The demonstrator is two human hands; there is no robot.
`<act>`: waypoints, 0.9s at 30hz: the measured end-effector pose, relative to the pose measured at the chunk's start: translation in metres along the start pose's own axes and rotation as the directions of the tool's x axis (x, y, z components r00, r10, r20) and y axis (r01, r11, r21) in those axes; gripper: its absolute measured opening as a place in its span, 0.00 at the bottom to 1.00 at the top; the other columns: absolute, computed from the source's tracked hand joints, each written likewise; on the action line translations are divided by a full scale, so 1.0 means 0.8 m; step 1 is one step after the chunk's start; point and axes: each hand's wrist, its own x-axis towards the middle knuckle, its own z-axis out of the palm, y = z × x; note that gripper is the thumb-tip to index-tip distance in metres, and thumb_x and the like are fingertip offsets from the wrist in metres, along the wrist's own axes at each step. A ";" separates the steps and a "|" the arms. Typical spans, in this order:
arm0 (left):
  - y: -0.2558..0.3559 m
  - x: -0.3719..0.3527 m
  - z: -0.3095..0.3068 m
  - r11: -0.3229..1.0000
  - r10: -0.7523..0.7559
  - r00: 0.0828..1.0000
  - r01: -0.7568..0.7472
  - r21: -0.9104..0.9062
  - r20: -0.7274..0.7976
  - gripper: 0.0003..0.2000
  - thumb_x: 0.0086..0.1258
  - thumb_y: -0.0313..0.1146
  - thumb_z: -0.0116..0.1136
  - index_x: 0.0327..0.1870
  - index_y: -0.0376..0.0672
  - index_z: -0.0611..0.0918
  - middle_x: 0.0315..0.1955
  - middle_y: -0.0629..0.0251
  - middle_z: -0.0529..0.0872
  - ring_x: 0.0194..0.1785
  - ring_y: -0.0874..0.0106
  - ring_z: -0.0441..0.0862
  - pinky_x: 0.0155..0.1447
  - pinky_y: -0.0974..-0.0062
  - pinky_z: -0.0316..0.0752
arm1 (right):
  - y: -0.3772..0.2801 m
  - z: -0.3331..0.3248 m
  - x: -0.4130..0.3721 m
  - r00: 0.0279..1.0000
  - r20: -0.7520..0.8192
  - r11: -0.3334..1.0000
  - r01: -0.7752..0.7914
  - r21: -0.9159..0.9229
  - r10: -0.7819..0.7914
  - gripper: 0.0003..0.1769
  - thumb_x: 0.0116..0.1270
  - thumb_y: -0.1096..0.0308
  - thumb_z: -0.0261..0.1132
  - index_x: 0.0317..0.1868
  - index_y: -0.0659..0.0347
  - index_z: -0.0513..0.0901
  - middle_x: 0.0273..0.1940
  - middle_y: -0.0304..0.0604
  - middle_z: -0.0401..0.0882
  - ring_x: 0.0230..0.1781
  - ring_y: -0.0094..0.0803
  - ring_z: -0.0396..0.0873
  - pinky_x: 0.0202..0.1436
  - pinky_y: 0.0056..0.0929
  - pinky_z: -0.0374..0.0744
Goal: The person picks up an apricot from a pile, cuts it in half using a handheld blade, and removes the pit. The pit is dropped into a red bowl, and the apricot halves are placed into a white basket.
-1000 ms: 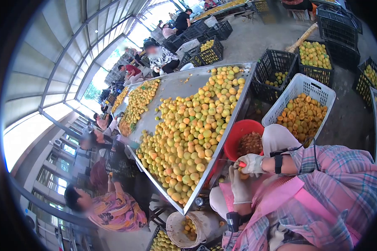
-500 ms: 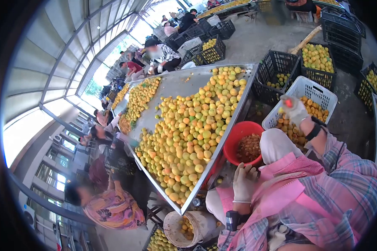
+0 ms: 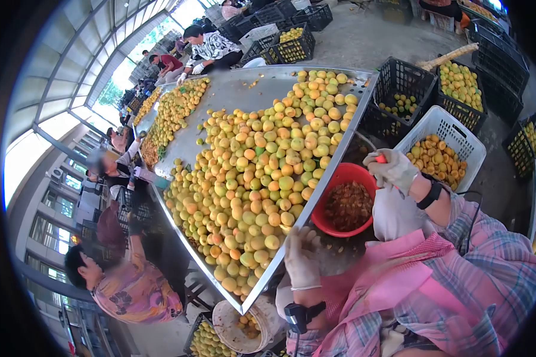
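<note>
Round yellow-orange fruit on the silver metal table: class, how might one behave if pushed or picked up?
A yellow-orange fruit would probably roll, being round on a smooth metal table. Close packing might block it. It looks smaller than the white-gloved left hand, so likely light.

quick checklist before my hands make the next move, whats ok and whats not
1. Red-handled tool gripped in the gloved right hand: ok.
2. Gloved left hand holding an apricot: cannot tell; its fingers are near the edge of the metal table, but their grasp is unclear.
3. Whole apricots on the table within reach: ok, probably; the heap comes up to the edge near the left hand.
4. Room in the white crate: ok, the opened apricots lie below its rim.
5. Room in the red basin: ok, the brown pits lie below its rim.
</note>
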 end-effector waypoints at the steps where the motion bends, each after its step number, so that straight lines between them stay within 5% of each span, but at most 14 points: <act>1: 0.010 0.010 -0.004 0.999 0.021 1.000 -0.021 -0.027 -0.007 0.17 0.77 0.37 0.49 0.61 0.38 0.72 0.50 0.57 0.81 0.49 0.66 0.81 0.50 0.72 0.78 | -0.007 0.013 0.009 0.997 0.072 0.999 0.004 -0.052 0.000 0.18 0.62 0.64 0.63 0.50 0.63 0.81 0.30 0.38 0.80 0.21 0.24 0.80 0.17 0.23 0.79; 2: 0.019 0.020 -0.009 0.989 0.086 0.995 -0.090 0.115 0.042 0.18 0.78 0.38 0.48 0.63 0.39 0.72 0.53 0.58 0.80 0.50 0.67 0.81 0.53 0.71 0.77 | -0.008 0.028 0.019 0.996 0.084 0.999 0.016 -0.051 -0.011 0.17 0.63 0.62 0.63 0.49 0.63 0.81 0.31 0.38 0.80 0.23 0.24 0.80 0.19 0.22 0.79; 7: 0.046 0.077 -0.020 0.990 0.110 0.994 -0.112 -0.086 -0.021 0.19 0.78 0.38 0.47 0.64 0.38 0.70 0.52 0.58 0.79 0.51 0.68 0.79 0.56 0.71 0.76 | -0.013 0.091 0.078 0.990 0.143 0.995 0.017 -0.094 -0.003 0.16 0.64 0.60 0.63 0.46 0.61 0.80 0.30 0.38 0.79 0.23 0.24 0.77 0.20 0.22 0.80; 13: 0.047 0.134 -0.046 0.969 0.249 0.948 -0.243 -0.053 0.198 0.18 0.78 0.36 0.46 0.63 0.34 0.70 0.50 0.58 0.79 0.48 0.68 0.79 0.52 0.71 0.76 | -0.022 0.126 0.154 0.987 0.153 0.966 -0.011 -0.259 0.053 0.19 0.63 0.53 0.64 0.45 0.60 0.79 0.26 0.38 0.77 0.20 0.25 0.75 0.22 0.24 0.78; 17: 0.047 0.127 -0.025 0.971 0.166 0.974 -0.135 -0.197 0.151 0.17 0.79 0.35 0.45 0.62 0.35 0.70 0.48 0.59 0.79 0.44 0.70 0.78 0.49 0.73 0.75 | -0.039 0.142 0.206 0.995 0.097 0.953 0.050 -0.300 -0.021 0.17 0.64 0.52 0.63 0.40 0.58 0.80 0.22 0.35 0.75 0.19 0.23 0.74 0.22 0.25 0.75; 19: 0.039 0.138 -0.038 0.970 0.184 0.942 -0.128 -0.205 0.279 0.17 0.79 0.35 0.45 0.62 0.35 0.70 0.49 0.58 0.79 0.47 0.69 0.79 0.51 0.72 0.76 | -0.037 0.148 0.246 0.986 0.091 0.890 0.165 -0.425 -0.139 0.17 0.64 0.52 0.62 0.39 0.58 0.81 0.23 0.41 0.78 0.22 0.33 0.79 0.27 0.32 0.78; 22: 0.037 0.131 -0.029 0.993 0.075 0.973 -0.053 -0.108 0.216 0.18 0.79 0.33 0.42 0.64 0.34 0.67 0.54 0.54 0.78 0.54 0.64 0.80 0.57 0.69 0.77 | -0.051 0.170 0.299 0.938 0.077 0.644 0.290 -0.708 -0.338 0.19 0.63 0.49 0.61 0.45 0.54 0.83 0.41 0.50 0.84 0.47 0.48 0.81 0.49 0.43 0.78; 27: 0.031 0.134 -0.028 0.996 0.069 0.978 -0.056 -0.073 0.197 0.17 0.78 0.33 0.46 0.63 0.36 0.70 0.54 0.56 0.79 0.51 0.66 0.81 0.55 0.70 0.78 | -0.037 0.214 0.414 0.935 0.098 0.507 0.270 -0.818 -0.341 0.21 0.65 0.47 0.61 0.47 0.54 0.82 0.48 0.48 0.83 0.50 0.47 0.80 0.53 0.43 0.78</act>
